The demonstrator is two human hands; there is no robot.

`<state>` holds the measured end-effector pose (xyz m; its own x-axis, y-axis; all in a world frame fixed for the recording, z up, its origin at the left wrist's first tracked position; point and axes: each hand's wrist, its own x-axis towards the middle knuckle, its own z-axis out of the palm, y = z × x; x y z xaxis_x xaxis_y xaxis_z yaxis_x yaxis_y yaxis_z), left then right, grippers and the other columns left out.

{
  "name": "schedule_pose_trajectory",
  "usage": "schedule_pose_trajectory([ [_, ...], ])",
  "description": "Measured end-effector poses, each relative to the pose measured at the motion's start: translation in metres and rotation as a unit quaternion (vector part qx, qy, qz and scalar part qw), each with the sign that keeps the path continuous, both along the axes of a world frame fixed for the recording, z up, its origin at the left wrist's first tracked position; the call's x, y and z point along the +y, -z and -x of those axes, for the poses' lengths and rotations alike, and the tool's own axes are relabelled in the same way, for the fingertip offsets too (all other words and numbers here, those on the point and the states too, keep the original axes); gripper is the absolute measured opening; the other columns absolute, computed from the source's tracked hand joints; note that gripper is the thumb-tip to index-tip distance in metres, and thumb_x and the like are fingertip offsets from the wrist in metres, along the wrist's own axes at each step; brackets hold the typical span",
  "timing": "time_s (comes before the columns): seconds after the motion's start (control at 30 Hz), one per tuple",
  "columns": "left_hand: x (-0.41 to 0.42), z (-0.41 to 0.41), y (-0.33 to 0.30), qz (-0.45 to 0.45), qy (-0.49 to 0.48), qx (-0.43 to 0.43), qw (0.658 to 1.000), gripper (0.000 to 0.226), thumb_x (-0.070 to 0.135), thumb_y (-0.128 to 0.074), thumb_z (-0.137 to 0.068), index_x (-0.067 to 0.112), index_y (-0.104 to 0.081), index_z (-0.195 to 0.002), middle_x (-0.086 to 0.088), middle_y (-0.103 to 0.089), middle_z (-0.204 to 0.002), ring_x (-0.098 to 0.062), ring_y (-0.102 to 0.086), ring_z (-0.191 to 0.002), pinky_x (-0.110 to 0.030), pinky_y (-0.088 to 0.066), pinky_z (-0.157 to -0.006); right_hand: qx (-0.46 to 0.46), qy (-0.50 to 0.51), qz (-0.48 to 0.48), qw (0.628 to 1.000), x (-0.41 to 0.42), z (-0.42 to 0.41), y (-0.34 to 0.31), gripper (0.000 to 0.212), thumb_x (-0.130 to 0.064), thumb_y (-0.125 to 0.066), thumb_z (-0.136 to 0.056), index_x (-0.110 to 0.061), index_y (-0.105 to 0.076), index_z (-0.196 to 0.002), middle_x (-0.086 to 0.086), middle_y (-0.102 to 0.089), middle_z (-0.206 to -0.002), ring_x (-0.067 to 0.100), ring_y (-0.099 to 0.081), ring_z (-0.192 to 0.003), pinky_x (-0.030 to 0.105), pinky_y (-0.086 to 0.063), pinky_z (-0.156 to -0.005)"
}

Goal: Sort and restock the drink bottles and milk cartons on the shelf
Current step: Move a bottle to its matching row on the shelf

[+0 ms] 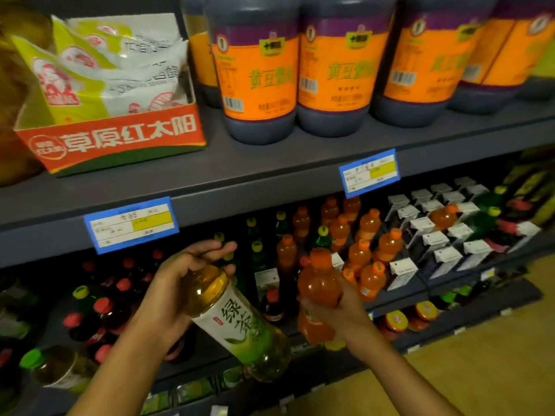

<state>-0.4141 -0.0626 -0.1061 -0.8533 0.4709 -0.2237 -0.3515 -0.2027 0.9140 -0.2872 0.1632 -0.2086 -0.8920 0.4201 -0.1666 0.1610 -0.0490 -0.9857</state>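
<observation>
Now my left hand [177, 283] grips a green tea bottle [237, 322], tilted. My right hand [336, 310] grips an orange drink bottle [318, 283] before the shelf [270, 172].

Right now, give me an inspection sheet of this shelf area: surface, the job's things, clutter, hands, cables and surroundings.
Surface: dark grey shelf with two blue price tags on its front edge.
Job's things: green tea bottle, tilted with its cap toward the shelf; orange drink bottle, upright; rows of orange bottles and milk cartons on the lower shelf.
Clutter: one orange bottle lying among the cartons; a lone carton among the bottles.
Hands: left hand has its grip on the green tea bottle's upper part; right hand grips the orange drink bottle.
Cables: nothing seen.
Surroundings: large soy sauce jugs and a red display box of packets above; wooden floor at the right.
</observation>
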Motion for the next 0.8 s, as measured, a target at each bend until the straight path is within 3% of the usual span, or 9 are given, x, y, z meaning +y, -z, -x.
schedule_pose_trajectory([
  [0.07,0.014,-0.002,0.001,0.016,-0.006,0.013,1.000,0.034,0.014,-0.049,-0.069,0.021,-0.079,-0.082,-0.010,-0.074,-0.111,-0.026,-0.074,-0.092,-0.042,-0.050,-0.079,0.000,0.026,0.012,1.000,0.019,-0.012,-0.002,0.052,-0.022,-0.085,-0.064,-0.030,-0.061,-0.109,-0.015,-0.074,-0.095,-0.002,-0.068,-0.090,0.013,-0.051,-0.076],
  [0.17,0.033,-0.005,0.005,0.034,-0.030,0.017,0.999,0.035,0.002,-0.044,-0.079,0.014,-0.075,-0.090,-0.012,-0.074,-0.108,-0.025,-0.074,-0.088,-0.043,-0.050,-0.080,-0.002,0.059,0.033,0.998,0.044,-0.027,-0.002,0.073,-0.041,-0.084,-0.049,-0.026,-0.062,-0.117,-0.003,-0.073,-0.105,0.015,-0.068,-0.100,0.034,-0.051,-0.090],
  [0.3,0.057,-0.013,0.010,0.049,-0.040,0.019,0.998,0.035,-0.002,-0.038,-0.086,0.009,-0.070,-0.094,-0.014,-0.075,-0.105,-0.024,-0.074,-0.084,-0.040,-0.050,-0.076,-0.003,0.081,0.051,0.995,0.071,-0.046,0.000,0.068,-0.046,-0.085,-0.045,-0.031,-0.065,-0.108,-0.009,-0.076,-0.097,0.012,-0.071,-0.094,0.031,-0.052,-0.082],
  [0.4,0.074,-0.019,0.017,0.055,-0.037,0.002,0.998,0.032,-0.002,-0.040,-0.085,0.006,-0.069,-0.096,-0.013,-0.074,-0.107,-0.025,-0.074,-0.084,-0.039,-0.051,-0.075,-0.005,0.088,0.059,0.994,0.087,-0.057,0.002,0.077,-0.047,-0.086,-0.043,-0.030,-0.063,-0.114,0.001,-0.073,-0.106,0.023,-0.068,-0.103,0.047,-0.051,-0.095],
  [0.53,0.094,-0.023,0.028,0.041,-0.003,-0.060,0.997,0.033,0.004,-0.043,-0.083,0.005,-0.069,-0.103,-0.010,-0.072,-0.116,-0.029,-0.073,-0.087,-0.041,-0.052,-0.080,-0.017,0.117,0.062,0.991,0.100,-0.063,0.003,0.069,-0.040,-0.083,-0.047,-0.032,-0.061,-0.112,0.003,-0.070,-0.109,0.027,-0.065,-0.106,0.054,-0.048,-0.100],
  [0.67,0.111,-0.024,0.042,-0.007,0.041,-0.164,0.986,0.051,0.016,-0.050,-0.071,0.011,-0.066,-0.119,-0.005,-0.071,-0.119,-0.036,-0.070,-0.100,-0.045,-0.050,-0.085,-0.020,0.141,0.049,0.989,0.109,-0.059,0.003,0.060,-0.035,-0.079,-0.054,-0.031,-0.061,-0.112,0.004,-0.070,-0.110,0.027,-0.065,-0.106,0.054,-0.048,-0.099],
  [0.8,0.129,-0.025,0.055,-0.020,0.053,-0.208,0.977,0.050,0.013,-0.047,-0.078,0.012,-0.063,-0.125,-0.009,-0.067,-0.126,-0.043,-0.061,-0.114,-0.048,-0.046,-0.092,-0.016,0.163,0.047,0.985,0.118,-0.057,0.002,0.053,-0.030,-0.079,-0.058,-0.028,-0.063,-0.109,0.003,-0.072,-0.105,0.025,-0.067,-0.102,0.048,-0.053,-0.091],
])
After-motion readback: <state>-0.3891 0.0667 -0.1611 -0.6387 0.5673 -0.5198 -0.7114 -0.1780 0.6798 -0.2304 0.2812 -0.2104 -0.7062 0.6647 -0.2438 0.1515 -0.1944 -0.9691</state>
